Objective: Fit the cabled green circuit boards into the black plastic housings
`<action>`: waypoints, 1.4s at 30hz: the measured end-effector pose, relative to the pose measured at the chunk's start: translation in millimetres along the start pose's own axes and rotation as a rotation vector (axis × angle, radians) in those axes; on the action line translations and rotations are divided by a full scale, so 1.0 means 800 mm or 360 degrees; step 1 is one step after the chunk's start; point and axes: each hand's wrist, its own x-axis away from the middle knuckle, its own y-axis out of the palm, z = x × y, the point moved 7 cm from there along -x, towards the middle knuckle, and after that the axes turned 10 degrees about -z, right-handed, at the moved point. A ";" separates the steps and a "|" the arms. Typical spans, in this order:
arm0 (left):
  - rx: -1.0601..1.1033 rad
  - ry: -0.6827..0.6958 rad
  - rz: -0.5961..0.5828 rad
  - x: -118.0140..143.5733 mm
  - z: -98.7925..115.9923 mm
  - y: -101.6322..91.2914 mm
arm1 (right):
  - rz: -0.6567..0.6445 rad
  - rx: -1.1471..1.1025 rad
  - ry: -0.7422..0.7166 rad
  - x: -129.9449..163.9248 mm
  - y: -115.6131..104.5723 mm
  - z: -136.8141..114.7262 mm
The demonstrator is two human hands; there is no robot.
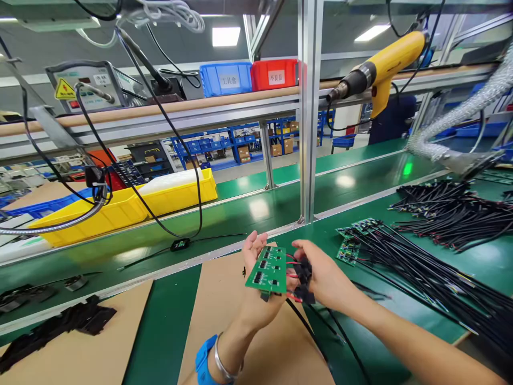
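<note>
My left hand (255, 310) supports a green circuit board (269, 271) from below, its fingertips reaching out past the far edge. Several small black components sit in rows on the board's upper face. Short red and black wires run from its right side to black parts (304, 275), which look like small housings. Curled around these parts from the right is my right hand (324, 270), its fingertips partly hidden. Black cables (306, 326) trail from beneath the hands toward the lower right. Both hands are above a brown cardboard sheet (216, 305).
Bundles of black cables with boards (401, 262) lie at right. Flat black pieces (80, 321) rest on cardboard at left. A yellow heat gun (385, 64) hangs upper right, near a metal post (308, 133). Yellow bins (108, 214) stand behind, and one loose cable carries a small board (180, 244).
</note>
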 end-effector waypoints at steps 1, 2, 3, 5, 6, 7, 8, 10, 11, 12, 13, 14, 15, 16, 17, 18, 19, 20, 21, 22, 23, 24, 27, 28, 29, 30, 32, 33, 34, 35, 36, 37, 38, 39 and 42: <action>-0.0039 0.0019 0.0045 0.000 -0.001 0.000 | -0.0101 -0.0128 0.0021 0.000 0.005 0.003; -0.0033 0.0003 0.0098 0.001 -0.005 0.000 | -0.0161 -0.0269 0.0033 0.000 0.007 0.003; 0.0001 -0.0035 0.0138 0.002 -0.011 0.002 | -0.0173 -0.0402 0.0040 0.000 0.006 0.001; 0.0103 -0.0136 0.0130 0.002 -0.022 0.013 | -0.0151 -0.0596 0.0051 -0.001 -0.001 -0.006; 0.0149 -0.0181 0.0090 0.001 -0.025 0.020 | -0.0187 -0.0645 0.0060 -0.002 -0.003 -0.012; 0.0182 -0.0215 0.0049 0.000 -0.025 0.027 | -0.0255 -0.0664 0.0070 -0.003 -0.004 -0.019; 0.0210 -0.0248 0.0010 -0.001 -0.023 0.032 | -0.0335 -0.0657 0.0082 -0.004 -0.004 -0.026; 0.0238 -0.0321 -0.0056 -0.006 -0.013 0.035 | -0.0493 -0.0614 0.0116 -0.007 -0.005 -0.038; 0.0237 -0.0359 -0.0082 -0.009 -0.005 0.031 | -0.0570 -0.0600 0.0154 -0.009 -0.006 -0.042; 0.0229 -0.0400 -0.0102 -0.013 0.005 0.024 | -0.0654 -0.0591 0.0201 -0.009 -0.007 -0.046; 0.0217 -0.0443 -0.0123 -0.017 0.016 0.013 | -0.0743 -0.0569 0.0236 -0.010 -0.009 -0.049; 0.0204 -0.0487 -0.0138 -0.021 0.029 -0.002 | -0.0818 -0.0524 0.0240 -0.010 -0.013 -0.054; 0.0166 -0.0546 -0.0179 -0.025 0.043 -0.017 | -0.0867 -0.0447 0.0214 -0.011 -0.021 -0.057; 0.0105 -0.0614 -0.0245 -0.027 0.057 -0.034 | -0.0877 -0.0336 0.0167 -0.013 -0.032 -0.060; 0.0004 -0.0700 -0.0341 -0.027 0.070 -0.049 | -0.0864 -0.0198 0.0119 -0.015 -0.046 -0.060; -0.0195 -0.0837 -0.0549 -0.022 0.079 -0.059 | -0.0849 -0.0053 0.0085 -0.018 -0.060 -0.056; -0.0351 -0.0954 -0.0719 -0.014 0.085 -0.070 | -0.0864 0.0071 0.0086 -0.020 -0.073 -0.047; -0.0455 -0.1113 -0.0889 0.000 0.084 -0.078 | -0.0944 0.0161 0.0133 -0.021 -0.082 -0.032; -0.0508 -0.1292 -0.1039 0.018 0.077 -0.084 | -0.1082 0.0220 0.0209 -0.021 -0.085 -0.013; -0.0486 -0.1463 -0.1145 0.039 0.066 -0.088 | -0.1244 0.0263 0.0286 -0.020 -0.084 0.007; -0.0430 -0.1631 -0.1231 0.061 0.049 -0.087 | -0.1394 0.0305 0.0347 -0.019 -0.077 0.026; -0.0353 -0.1755 -0.1298 0.083 0.029 -0.083 | -0.1474 0.0335 0.0371 -0.020 -0.067 0.042; -0.0239 -0.1869 -0.1342 0.130 -0.037 -0.063 | -0.1352 0.0252 0.0135 -0.037 -0.010 0.055; -0.0248 -0.1874 -0.1325 0.141 -0.057 -0.056 | -0.1304 0.0132 -0.0016 -0.042 0.018 0.048; -0.0269 -0.1862 -0.1292 0.149 -0.073 -0.050 | -0.1266 0.0024 -0.0156 -0.044 0.047 0.040; -0.0289 -0.1833 -0.1242 0.155 -0.086 -0.046 | -0.1268 -0.0048 -0.0258 -0.043 0.078 0.033; -0.0331 -0.1746 -0.1110 0.160 -0.099 -0.041 | -0.1311 -0.0064 -0.0307 -0.034 0.131 0.027; -0.0355 -0.1701 -0.1043 0.161 -0.101 -0.041 | -0.1306 -0.0053 -0.0303 -0.029 0.149 0.027; -0.0379 -0.1656 -0.0982 0.162 -0.102 -0.042 | -0.1290 -0.0035 -0.0292 -0.024 0.161 0.028; -0.0402 -0.1613 -0.0934 0.162 -0.101 -0.043 | -0.1264 -0.0025 -0.0289 -0.019 0.166 0.028; -0.0419 -0.1574 -0.0895 0.162 -0.100 -0.044 | -0.1238 -0.0023 -0.0288 -0.014 0.166 0.029; -0.0434 -0.1530 -0.0858 0.162 -0.098 -0.045 | -0.1216 -0.0031 -0.0291 -0.011 0.164 0.030; -0.0453 -0.1482 -0.0827 0.162 -0.096 -0.046 | -0.1208 -0.0045 -0.0285 -0.009 0.160 0.030; -0.0481 -0.1436 -0.0805 0.161 -0.095 -0.046 | -0.1238 -0.0050 -0.0269 -0.007 0.158 0.030; -0.0650 -0.1350 -0.0773 0.161 -0.091 -0.046 | -0.1469 0.0010 -0.0178 0.004 0.167 0.032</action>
